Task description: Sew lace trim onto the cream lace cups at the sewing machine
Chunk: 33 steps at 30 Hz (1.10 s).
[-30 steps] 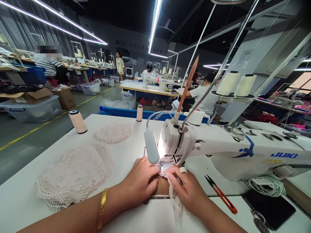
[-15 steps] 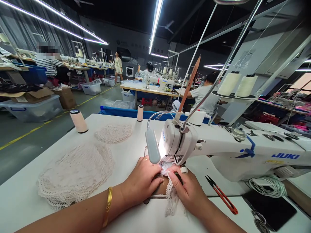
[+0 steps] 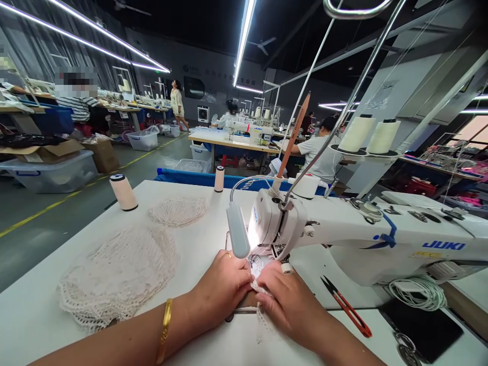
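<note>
Both the left hand and right hand press the lace strip flat under the sewing machine; most of the strip looks fed, a short tail left.

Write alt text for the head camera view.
Both hands, left hand and right hand, press a strip of white lace under the needle of a white Juki sewing machine. Stacked lace pieces lie left, red thread snips right.

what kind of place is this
Most likely a garment sewing factory: a JUKI sewing machine under the hands, thread cones on a stand, and more machine tables with other workers behind.
</note>
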### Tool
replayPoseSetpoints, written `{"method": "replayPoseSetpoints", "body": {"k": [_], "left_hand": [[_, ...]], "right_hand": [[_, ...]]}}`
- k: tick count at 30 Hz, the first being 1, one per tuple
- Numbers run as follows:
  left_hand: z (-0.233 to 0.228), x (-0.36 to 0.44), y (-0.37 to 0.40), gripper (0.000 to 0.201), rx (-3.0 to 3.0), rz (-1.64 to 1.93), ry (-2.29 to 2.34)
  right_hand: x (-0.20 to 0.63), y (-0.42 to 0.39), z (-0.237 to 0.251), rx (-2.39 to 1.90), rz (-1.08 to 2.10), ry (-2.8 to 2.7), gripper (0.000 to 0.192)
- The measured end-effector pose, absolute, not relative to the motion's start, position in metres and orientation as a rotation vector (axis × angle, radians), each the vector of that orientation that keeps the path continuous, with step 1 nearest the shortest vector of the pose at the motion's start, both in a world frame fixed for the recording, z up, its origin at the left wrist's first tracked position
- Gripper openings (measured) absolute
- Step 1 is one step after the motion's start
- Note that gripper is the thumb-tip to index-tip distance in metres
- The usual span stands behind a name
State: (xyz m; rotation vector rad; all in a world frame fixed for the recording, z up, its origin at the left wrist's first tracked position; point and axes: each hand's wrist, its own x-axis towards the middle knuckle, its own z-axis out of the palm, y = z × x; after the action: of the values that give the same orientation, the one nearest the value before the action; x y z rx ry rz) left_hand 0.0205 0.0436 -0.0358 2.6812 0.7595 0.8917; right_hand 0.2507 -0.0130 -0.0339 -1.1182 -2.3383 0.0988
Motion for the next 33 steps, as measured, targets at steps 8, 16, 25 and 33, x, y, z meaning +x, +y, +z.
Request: {"method": "replayPoseSetpoints", "body": {"k": [8,16,25,33], "left_hand": [[-0.036,0.010,0.029,0.021,2.821,0.925,0.675],[-0.031,0.011,0.034,0.016,2.858,0.853,0.720],[-0.033,0.010,0.037,0.016,2.880,0.844,0.658],[-0.037,0.007,0.040,0.017,2.872,0.817,0.651]], "right_hand": [[0.255,-0.024,-0.026,-1.123,0.057,-2.512,0.015],[0.255,-0.019,-0.033,-1.137,0.047,-2.496,0.009],[0.252,-0.016,-0.034,-1.109,0.074,-2.483,0.008],[0.255,-0.018,-0.039,-1.089,0.098,-2.504,0.006]]}}
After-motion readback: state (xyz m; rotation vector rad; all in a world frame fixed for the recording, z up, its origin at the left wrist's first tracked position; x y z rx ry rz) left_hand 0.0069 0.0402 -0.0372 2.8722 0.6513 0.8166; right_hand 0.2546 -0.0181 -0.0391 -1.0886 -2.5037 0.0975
